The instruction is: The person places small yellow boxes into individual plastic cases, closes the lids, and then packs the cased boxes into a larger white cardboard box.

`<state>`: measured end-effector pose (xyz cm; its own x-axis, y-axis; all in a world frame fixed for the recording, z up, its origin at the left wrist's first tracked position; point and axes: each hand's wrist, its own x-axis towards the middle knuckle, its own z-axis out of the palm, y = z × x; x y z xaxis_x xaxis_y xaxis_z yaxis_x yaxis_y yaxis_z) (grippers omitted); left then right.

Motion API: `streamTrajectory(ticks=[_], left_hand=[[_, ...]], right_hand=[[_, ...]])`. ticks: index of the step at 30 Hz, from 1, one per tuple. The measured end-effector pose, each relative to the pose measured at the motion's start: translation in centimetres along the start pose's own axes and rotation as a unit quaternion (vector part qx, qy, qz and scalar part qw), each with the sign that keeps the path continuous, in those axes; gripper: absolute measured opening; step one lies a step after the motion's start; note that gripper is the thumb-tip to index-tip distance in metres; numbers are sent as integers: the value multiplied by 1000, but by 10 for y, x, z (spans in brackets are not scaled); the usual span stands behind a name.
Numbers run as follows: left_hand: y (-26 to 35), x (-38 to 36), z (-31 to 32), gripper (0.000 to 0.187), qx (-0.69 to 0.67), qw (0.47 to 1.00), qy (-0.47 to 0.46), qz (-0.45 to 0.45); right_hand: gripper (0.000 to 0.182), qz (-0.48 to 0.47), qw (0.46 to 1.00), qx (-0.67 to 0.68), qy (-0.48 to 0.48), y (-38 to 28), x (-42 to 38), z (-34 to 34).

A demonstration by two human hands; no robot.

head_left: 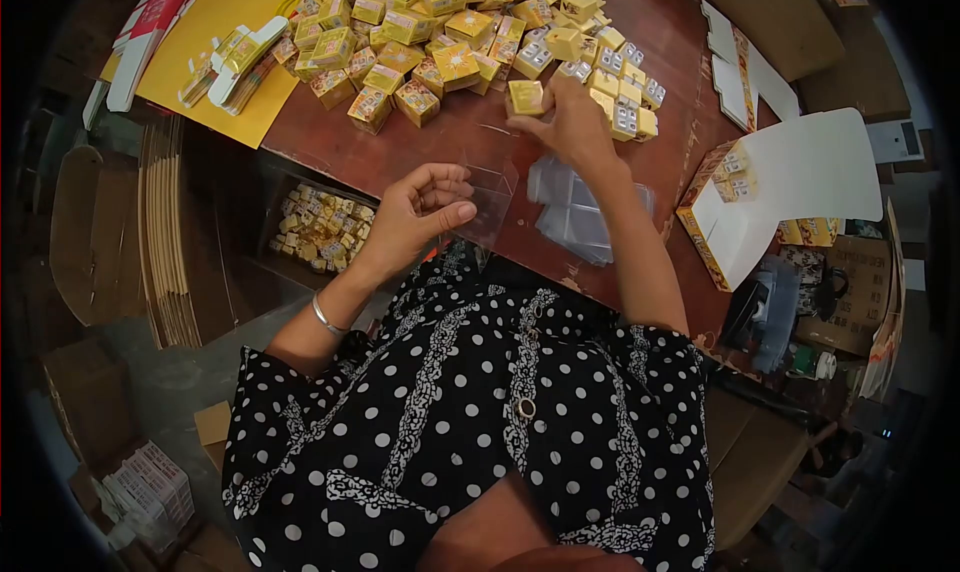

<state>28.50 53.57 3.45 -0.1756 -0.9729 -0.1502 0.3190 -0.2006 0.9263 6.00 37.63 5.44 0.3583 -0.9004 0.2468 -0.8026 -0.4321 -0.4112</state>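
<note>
My left hand [422,212] is closed on a clear plastic box [490,197], held up above the table's front edge. Its far side is hard to make out against the red surface. Higher up, my right hand [578,122] pinches a small yellow box [525,98] between thumb and fingers. To the right of that hand stand several pale yellow blocks [625,92] with silvery faces. A large heap of small yellow printed boxes [430,32] spreads over the far side. Under my right forearm lies a stack of flat clear plastic sheets [575,217].
An open carton [705,212] with a white flap holds a few blocks at the right. Flat folded cartons [240,57] lie on a yellow sheet [185,77] at the left. Below the table edge, a bin [318,230] holds more small pieces beside stacked cardboard [180,232].
</note>
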Motion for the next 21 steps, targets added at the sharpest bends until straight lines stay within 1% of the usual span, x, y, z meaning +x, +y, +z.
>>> streamTrajectory(ticks=[2,3,5,6,7,8,9,11,13,15,17,18,19,20,21], left_hand=[[0,1,-3,44,4,1000,1,0],[0,1,-6,45,8,1000,5,5],[1,2,-10,46,10,1000,11,10],[3,1,-12,46,19,1000,19,6],[4,2,-13,46,28,999,25,3],[5,2,-14,46,29,999,25,3],[5,3,-15,45,12,999,31,-7],[5,6,-15,45,-5,999,37,-15],[2,6,-16,45,11,999,41,13],[6,6,-14,46,22,999,47,14],[9,7,-12,47,34,998,53,15],[9,8,-11,49,52,996,58,37],[9,10,-10,51,70,994,63,59],[10,11,-8,51,70,994,65,59],[12,12,-5,53,74,993,66,71]], right_hand=[[45,85,985,-49,-141,-20,2,-10],[45,85,985,-48,-143,-20,3,-16],[32,109,979,61,-158,-12,8,-26],[32,109,979,62,-160,-2,10,-25],[32,-46,992,17,-116,8,14,-23],[36,-198,978,-28,-67,15,14,-20],[36,-196,978,-28,-66,20,13,-15],[49,-263,960,-47,-84,18,13,-9],[49,-276,956,-38,-89,19,16,-2],[49,-290,952,-27,-96,19,19,1],[44,-198,971,-27,-131,12,19,-8],[44,-201,970,-25,-132,4,17,-17],[44,-113,987,56,-95,-9,11,-33],[44,-21,989,134,-59,-17,4,-42],[41,7,948,318,-8,-17,-3,-43]])
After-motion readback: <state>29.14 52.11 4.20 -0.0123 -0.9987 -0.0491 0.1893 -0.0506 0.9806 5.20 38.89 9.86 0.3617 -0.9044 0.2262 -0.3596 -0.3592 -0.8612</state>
